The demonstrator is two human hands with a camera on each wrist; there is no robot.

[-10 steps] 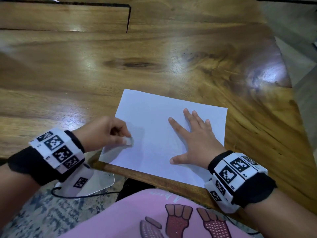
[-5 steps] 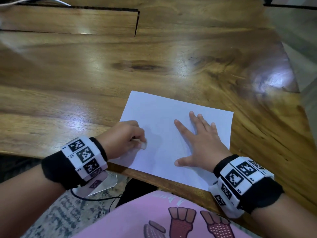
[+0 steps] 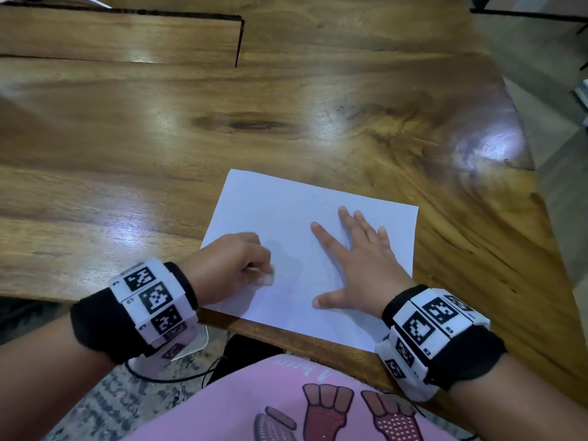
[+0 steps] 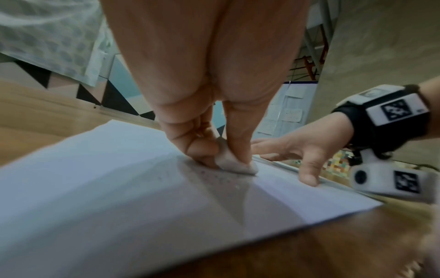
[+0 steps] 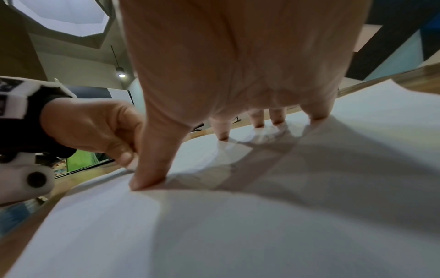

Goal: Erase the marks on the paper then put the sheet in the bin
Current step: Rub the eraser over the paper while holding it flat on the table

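A white sheet of paper (image 3: 286, 214) lies on the wooden table (image 3: 159, 148), its near edge at the table's front edge. My left hand (image 3: 232, 265) pinches a small white eraser (image 3: 269, 277) and presses it on the sheet's left part. In the left wrist view the eraser (image 4: 234, 163) touches the paper (image 4: 95, 178) between thumb and fingers, with small crumbs beside it. My right hand (image 3: 359, 265) lies flat with spread fingers on the sheet's right half. The right wrist view has its fingertips (image 5: 223, 135) and thumb pressing on the paper (image 5: 238, 225). No bin shows.
A raised wooden board (image 3: 121, 36) lies at the table's far left. The table's right edge (image 3: 541, 218) slants toward me, with floor beyond. A white object (image 3: 194, 345) sits on the patterned rug below the front edge. My pink-clothed lap (image 3: 286, 402) is close under the table.
My left hand with the eraser has slid rightward onto the sheet, from its left edge toward the middle. The right hand stays flat in place.
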